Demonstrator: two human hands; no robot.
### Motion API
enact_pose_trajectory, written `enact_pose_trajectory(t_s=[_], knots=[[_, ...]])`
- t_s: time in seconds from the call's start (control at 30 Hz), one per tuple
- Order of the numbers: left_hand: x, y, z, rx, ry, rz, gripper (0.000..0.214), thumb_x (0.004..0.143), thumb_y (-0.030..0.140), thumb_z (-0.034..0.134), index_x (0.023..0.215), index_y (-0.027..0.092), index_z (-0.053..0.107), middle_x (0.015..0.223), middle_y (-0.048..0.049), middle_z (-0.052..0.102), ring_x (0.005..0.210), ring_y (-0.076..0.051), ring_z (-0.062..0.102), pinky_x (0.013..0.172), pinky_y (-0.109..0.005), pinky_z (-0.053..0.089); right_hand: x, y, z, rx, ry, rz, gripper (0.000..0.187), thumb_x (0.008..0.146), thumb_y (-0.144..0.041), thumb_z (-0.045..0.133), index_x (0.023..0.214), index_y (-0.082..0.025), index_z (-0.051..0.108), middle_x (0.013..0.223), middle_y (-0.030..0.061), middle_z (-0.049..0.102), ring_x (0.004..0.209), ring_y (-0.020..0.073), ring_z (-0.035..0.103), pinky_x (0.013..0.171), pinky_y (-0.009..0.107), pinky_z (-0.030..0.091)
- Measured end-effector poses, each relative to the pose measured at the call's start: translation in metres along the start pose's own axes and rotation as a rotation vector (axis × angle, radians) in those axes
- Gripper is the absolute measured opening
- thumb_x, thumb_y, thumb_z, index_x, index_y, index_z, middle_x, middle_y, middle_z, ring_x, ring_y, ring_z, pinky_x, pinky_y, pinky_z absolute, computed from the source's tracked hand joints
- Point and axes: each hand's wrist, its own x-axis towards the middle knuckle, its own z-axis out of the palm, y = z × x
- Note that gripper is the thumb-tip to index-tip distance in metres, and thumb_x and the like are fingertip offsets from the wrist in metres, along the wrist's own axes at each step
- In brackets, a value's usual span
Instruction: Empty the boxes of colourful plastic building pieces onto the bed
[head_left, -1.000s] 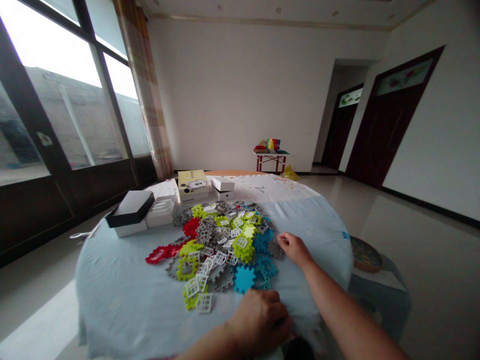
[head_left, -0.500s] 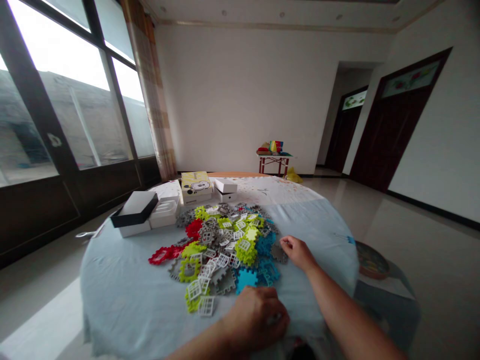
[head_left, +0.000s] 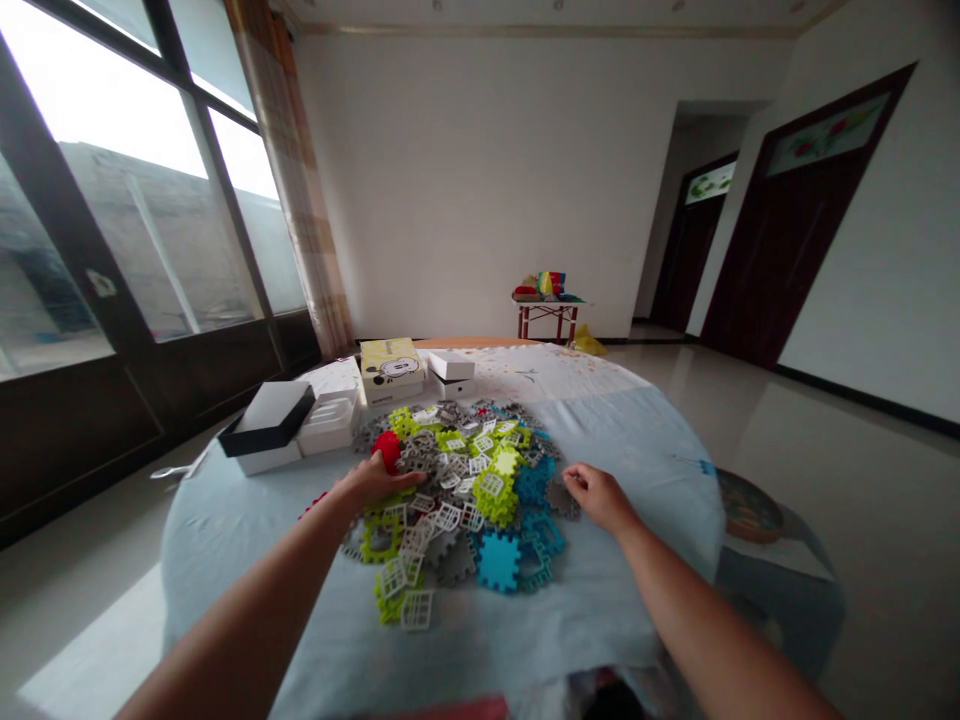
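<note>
A heap of toothed plastic building tiles lies on the table. My left hand [head_left: 375, 482] reaches over its left side, thumb apart from the fingers, beside a red tile [head_left: 388, 449]. Some fingertips are hidden among the pieces. At the heap's right edge, my right hand [head_left: 598, 496] is closed, its fingertips next to a grey tile [head_left: 562, 498]; what they hold, if anything, cannot be made out. Between the hands are lime-green tiles [head_left: 493, 500], blue tiles [head_left: 498, 561] and several white window-like lattice pieces [head_left: 417, 610].
White boxes stand at the table's back left, one with a black-edged lid [head_left: 270, 418]. Near them are a yellow cartoon box [head_left: 392, 370] and a small white box [head_left: 451, 374]. A pale blue cloth [head_left: 600, 590] covers the round table [head_left: 652, 430]. Beyond stands a small side table [head_left: 547, 305].
My left hand has gone from the table's near edge to the heap's left side, and its fingers have opened. My right hand stays almost where it was. The view has shifted slightly.
</note>
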Motion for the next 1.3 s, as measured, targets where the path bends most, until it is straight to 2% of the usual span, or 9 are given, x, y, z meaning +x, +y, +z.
enact_pose_trajectory(t_s=[0.17,0.33,0.4,0.6,0.77,0.9,1.03,1.13,1.3], knots=[[0.027,0.002,0.01,-0.112,-0.047,-0.198,0.062,0.025,0.042,0.083,0.077,0.016,0.06,0.077,-0.0121,0.069,0.085,-0.035,0.061,0.064,-0.037,0.045,0.0,-0.002,-0.002,-0.009,-0.003,0.014,0.028,0.079,-0.039,0.043,0.084,-0.019,0.062,0.075,0.005,0.068,0.068,0.0187,0.063,0.064,0.027,0.045],[0.036,0.022,0.03,-0.349,-0.165,-0.261,0.026,0.076,0.037,0.061,0.086,0.013,0.059,0.078,-0.002,0.064,0.066,-0.013,0.061,0.059,-0.029,0.049,0.0,-0.004,-0.003,-0.023,-0.007,0.023,0.027,0.079,-0.038,0.043,0.082,-0.019,0.062,0.072,0.0045,0.069,0.066,0.0181,0.063,0.063,0.026,0.045],[0.036,0.032,0.036,-0.446,-0.194,-0.273,0.024,0.084,0.033,0.051,0.097,0.013,0.057,0.087,-0.0028,0.062,0.068,-0.012,0.059,0.06,-0.029,0.05,0.0,-0.006,-0.003,-0.028,-0.01,0.03,0.027,0.08,-0.038,0.043,0.083,-0.019,0.062,0.071,0.004,0.068,0.065,0.0178,0.063,0.061,0.026,0.044],[0.025,0.066,0.035,-0.716,-0.291,-0.075,0.033,0.079,0.039,0.056,0.103,0.016,0.055,0.082,-0.0024,0.063,0.063,-0.01,0.06,0.056,-0.025,0.05,0.0,-0.008,-0.005,-0.027,-0.027,0.045,0.029,0.08,-0.04,0.043,0.083,-0.019,0.062,0.072,0.0042,0.068,0.067,0.018,0.063,0.061,0.026,0.044],[0.02,0.077,0.027,-0.67,-0.392,0.073,0.048,0.068,0.048,0.064,0.106,0.019,0.06,0.087,-0.0074,0.068,0.069,-0.016,0.065,0.061,-0.029,0.051,-0.001,-0.008,-0.005,-0.012,-0.039,0.044,0.03,0.08,-0.04,0.043,0.084,-0.019,0.063,0.073,0.0044,0.069,0.067,0.0181,0.063,0.061,0.026,0.044],[0.029,0.05,0.011,-0.433,-0.226,0.104,0.057,0.065,0.052,0.062,0.109,0.017,0.059,0.088,-0.0088,0.069,0.075,-0.022,0.064,0.065,-0.034,0.049,-0.001,-0.007,-0.005,-0.015,-0.036,0.048,0.03,0.08,-0.041,0.043,0.084,-0.019,0.063,0.073,0.0047,0.069,0.067,0.0183,0.063,0.062,0.026,0.045],[0.028,-0.012,-0.017,-0.153,0.034,0.104,0.053,0.063,0.054,0.057,0.102,0.018,0.061,0.105,-0.0114,0.065,0.108,-0.031,0.052,0.09,-0.039,0.038,-0.002,-0.016,-0.008,-0.005,-0.036,0.041,0.031,0.081,-0.042,0.043,0.087,-0.018,0.062,0.075,0.0059,0.068,0.069,0.0185,0.063,0.065,0.027,0.047],[0.015,-0.054,-0.028,0.014,0.092,0.074,0.061,0.059,0.055,0.055,0.105,0.014,0.06,0.115,-0.0177,0.06,0.117,-0.037,0.043,0.098,-0.046,0.028,-0.006,-0.038,-0.012,-0.026,-0.061,-0.103,0.038,0.079,-0.047,0.048,0.099,-0.018,0.061,0.091,0.0092,0.065,0.086,0.0206,0.06,0.079,0.032,0.045],[-0.002,-0.073,-0.005,0.137,0.038,0.081,0.071,0.065,0.059,0.044,0.117,0.011,0.053,0.121,-0.0187,0.056,0.118,-0.036,0.044,0.098,-0.047,0.03,-0.015,-0.085,-0.008,-0.18,-0.359,-0.334,0.092,0.058,-0.066,0.061,0.134,-0.022,0.034,0.141,0.0135,0.028,0.129,0.0323,0.024,0.104,0.046,0.02]])
